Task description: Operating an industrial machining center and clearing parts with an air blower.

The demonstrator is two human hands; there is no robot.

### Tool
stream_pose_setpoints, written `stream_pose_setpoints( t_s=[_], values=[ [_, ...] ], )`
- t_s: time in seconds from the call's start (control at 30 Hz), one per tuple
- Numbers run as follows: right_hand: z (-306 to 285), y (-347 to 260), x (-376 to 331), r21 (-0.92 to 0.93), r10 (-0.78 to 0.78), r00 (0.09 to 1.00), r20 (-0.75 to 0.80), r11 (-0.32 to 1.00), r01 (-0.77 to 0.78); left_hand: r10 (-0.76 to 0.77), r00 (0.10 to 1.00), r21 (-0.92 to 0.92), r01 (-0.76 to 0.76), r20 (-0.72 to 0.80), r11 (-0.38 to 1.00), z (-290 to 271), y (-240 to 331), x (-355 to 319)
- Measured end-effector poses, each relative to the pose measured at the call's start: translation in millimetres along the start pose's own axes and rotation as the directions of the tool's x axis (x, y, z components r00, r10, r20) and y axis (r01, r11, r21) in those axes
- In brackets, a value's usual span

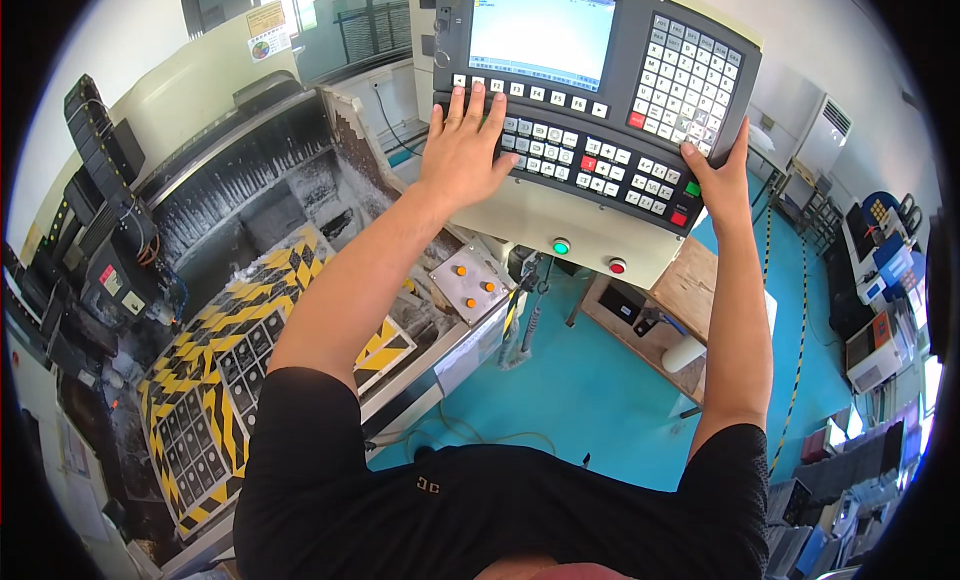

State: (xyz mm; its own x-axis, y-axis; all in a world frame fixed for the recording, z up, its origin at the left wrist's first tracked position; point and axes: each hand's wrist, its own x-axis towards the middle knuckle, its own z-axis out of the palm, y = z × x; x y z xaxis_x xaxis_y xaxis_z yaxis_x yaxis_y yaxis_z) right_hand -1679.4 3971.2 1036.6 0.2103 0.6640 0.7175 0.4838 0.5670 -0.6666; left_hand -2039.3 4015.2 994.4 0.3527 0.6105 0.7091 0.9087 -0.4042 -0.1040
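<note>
A grey machine control panel (640,195) with a lit screen (540,32) and rows of white keys stands in front of me. My left hand (462,145) lies flat on the lower keypad's left part, fingers spread and reaching up toward the row of keys under the screen. My right hand (718,168) grips the panel's right edge, thumb on the face near the lower right keys. A green button (561,246) and a red button (617,266) sit on the cream housing below the keys.
To the left is an open machine bed (250,210) with a yellow-and-black striped plate (215,380) holding several dark parts. A small box with orange buttons (470,280) sits beside it. Blue floor (590,390), a wooden bench (690,290) and cluttered shelves (880,310) lie to the right.
</note>
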Motion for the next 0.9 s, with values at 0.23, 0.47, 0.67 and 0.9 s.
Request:
stream_pose_setpoints(
  t_s=[0.23, 0.47, 0.67, 0.9],
  values=[
    [1.9, -3.8, -1.1, -0.023, 0.018, 1.000, -0.002, 1.000, -0.018, -0.010, 1.000, 0.022, 0.009, 0.022, 1.000, -0.7, -1.1, -1.4],
    [1.5, -3.4, -1.4, -0.029, 0.028, 1.000, -0.004, 0.999, -0.028, -0.007, 1.000, 0.027, 0.007, 0.016, 1.000, 0.7, -1.5, -1.8],
    [0.5, -3.4, -1.7, -0.049, 0.030, 0.999, -0.014, 0.998, -0.031, -0.007, 1.000, 0.018, 0.007, 0.007, 1.000, -0.2, -1.6, -1.7],
    [1.4, -0.3, -0.4, -0.043, 0.024, 1.000, -0.012, 0.999, -0.024, -0.015, 1.000, -0.005, 0.015, -0.025, 1.000, 1.9, -5.0, -1.5]
  ],
)
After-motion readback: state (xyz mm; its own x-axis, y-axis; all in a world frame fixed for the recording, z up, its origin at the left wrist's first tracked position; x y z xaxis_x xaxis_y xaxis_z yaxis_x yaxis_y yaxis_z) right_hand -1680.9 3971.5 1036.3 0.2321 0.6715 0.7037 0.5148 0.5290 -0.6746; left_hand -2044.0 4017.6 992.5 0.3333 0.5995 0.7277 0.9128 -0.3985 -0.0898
